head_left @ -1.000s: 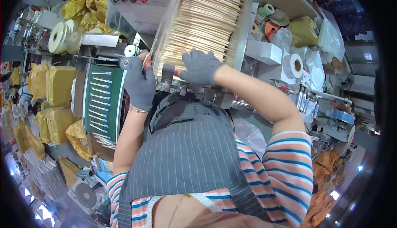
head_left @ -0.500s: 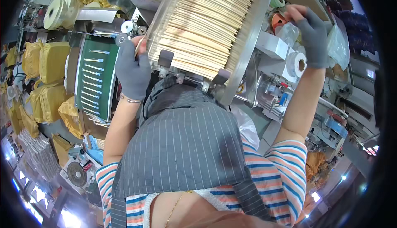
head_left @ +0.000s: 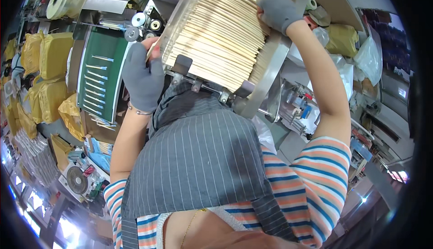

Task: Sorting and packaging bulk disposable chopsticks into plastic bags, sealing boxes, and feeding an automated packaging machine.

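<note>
Here's the metal tray (head_left: 270, 71), its walls apparently keeping the wooden sticks (head_left: 216, 37) lined up inside; just off its left edge, the left hand (head_left: 143, 77) points forward, pinching what looks like a thin stick (head_left: 152, 51). Over the tray's far right side, the right hand (head_left: 278, 12) curls inward, fingertips hidden, so I can't tell its grip.

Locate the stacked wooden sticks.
In the head view, the stacked wooden sticks lie at upper centre, right of the left hand, with the right hand over their right edge.
</note>
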The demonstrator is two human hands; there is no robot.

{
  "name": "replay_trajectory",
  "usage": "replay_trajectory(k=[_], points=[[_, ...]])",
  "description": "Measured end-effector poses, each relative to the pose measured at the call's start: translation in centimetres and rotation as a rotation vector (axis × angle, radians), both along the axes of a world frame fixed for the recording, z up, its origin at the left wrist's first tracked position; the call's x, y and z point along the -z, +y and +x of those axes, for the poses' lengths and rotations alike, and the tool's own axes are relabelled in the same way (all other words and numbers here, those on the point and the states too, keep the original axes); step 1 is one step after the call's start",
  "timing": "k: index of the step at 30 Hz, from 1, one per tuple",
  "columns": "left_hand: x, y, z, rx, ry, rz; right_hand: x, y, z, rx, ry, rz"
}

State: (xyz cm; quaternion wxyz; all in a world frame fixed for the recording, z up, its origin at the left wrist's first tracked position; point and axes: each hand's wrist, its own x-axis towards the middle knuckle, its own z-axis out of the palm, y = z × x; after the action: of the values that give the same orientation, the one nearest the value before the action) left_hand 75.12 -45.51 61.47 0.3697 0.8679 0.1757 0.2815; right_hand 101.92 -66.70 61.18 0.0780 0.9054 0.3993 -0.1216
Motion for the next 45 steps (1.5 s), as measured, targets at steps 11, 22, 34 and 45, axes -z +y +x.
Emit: replay_trajectory(k=[11, 22, 34, 45], points=[[0.2, 0.1, 0.3, 0.009, -0.03, 0.031, 0.6, 1.3, 0.5, -0.046, -0.023, -0.174], [0.2, 0.1, 0.0, -0.003, -0.047, 0.032, 1.1, 1.8, 0.3, 0.005, 0.034, -0.167], [0.7, 0.2, 0.2, -0.018, -0.056, 0.037, 2.4, 2.3, 0.6, -0.018, -0.052, -0.18], [0.8, 0.2, 0.7, 0.033, -0.086, 0.047, 0.7, -0.8, 6.2, 0.235, 0.692, -0.052]])
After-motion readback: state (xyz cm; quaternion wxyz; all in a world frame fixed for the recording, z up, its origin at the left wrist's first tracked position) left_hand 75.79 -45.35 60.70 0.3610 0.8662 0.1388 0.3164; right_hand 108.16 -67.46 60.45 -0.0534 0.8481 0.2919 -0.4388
